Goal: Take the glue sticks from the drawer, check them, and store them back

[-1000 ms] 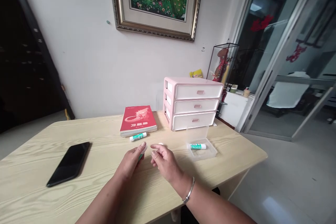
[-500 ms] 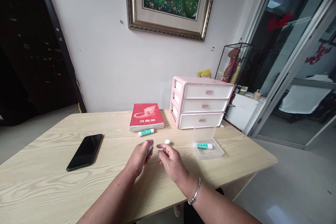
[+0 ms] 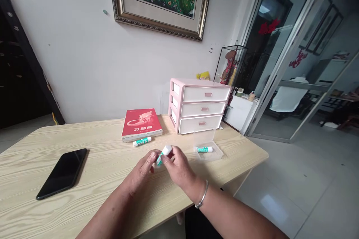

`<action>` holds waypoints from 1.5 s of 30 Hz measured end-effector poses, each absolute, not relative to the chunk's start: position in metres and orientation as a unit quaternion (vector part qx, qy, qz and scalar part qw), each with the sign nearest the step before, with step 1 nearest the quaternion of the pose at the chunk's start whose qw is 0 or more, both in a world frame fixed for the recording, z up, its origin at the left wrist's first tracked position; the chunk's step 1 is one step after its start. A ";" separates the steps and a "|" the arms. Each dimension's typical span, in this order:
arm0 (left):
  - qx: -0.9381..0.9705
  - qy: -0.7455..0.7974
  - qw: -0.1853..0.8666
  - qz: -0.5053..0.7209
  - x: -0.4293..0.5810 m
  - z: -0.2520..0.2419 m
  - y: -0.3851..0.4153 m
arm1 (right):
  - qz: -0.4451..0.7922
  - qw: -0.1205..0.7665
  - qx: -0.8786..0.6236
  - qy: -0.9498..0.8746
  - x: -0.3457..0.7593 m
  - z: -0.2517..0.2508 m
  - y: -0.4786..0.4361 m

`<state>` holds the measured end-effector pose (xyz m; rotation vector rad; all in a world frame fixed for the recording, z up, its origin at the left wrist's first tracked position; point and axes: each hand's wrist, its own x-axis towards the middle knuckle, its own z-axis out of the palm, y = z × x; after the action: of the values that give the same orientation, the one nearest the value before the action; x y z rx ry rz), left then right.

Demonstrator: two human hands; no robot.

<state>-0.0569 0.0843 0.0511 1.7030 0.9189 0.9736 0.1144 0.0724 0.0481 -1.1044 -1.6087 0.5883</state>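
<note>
Taking the held glue stick [image 3: 163, 153] as our clock's centre, we find on the table [image 3: 95, 140] the phone [image 3: 63, 173] at nine, a second glue stick [image 3: 142, 142] at ten, and the book [image 3: 142, 122] just behind that at eleven. We have the drawer unit [image 3: 204, 101] at one, and the box [image 3: 217, 154] at three with a third glue stick [image 3: 203, 149] in it.

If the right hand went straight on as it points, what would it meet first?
Just past the held glue stick at its fingertips, the right hand would probably meet the left hand first; depth between the hands is hard to judge.
</note>
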 end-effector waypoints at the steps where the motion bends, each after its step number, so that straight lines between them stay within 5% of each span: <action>1: 0.684 0.385 0.467 0.406 -0.059 0.051 0.085 | 0.222 0.532 -0.470 -0.669 0.126 0.054 0.074; 8: 0.652 0.424 0.479 0.407 -0.068 0.056 0.086 | 0.257 0.579 -0.556 -0.538 0.222 0.093 0.091; 15: 0.672 0.424 0.471 0.383 -0.068 0.054 0.088 | 0.249 0.465 -0.719 -0.453 0.275 0.072 0.102; 28: 0.697 0.442 0.433 0.361 -0.072 0.046 0.095 | 0.276 0.353 -0.724 -0.524 0.292 0.067 0.106; 35: 0.709 0.461 0.404 0.349 -0.073 0.048 0.094 | 0.181 0.270 -0.730 -0.600 0.298 0.069 0.103; 40: 0.719 0.534 0.292 0.335 -0.075 0.042 0.103 | -0.040 0.251 -0.671 -0.697 0.271 0.080 0.088; 45: 0.722 0.619 0.109 0.289 -0.080 0.031 0.117 | -0.016 0.313 -0.576 -0.756 0.207 0.073 0.089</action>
<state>-0.0799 0.1166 0.0311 2.1212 1.8212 0.8504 0.2071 0.0894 0.0732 -1.5184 -1.9930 -0.0409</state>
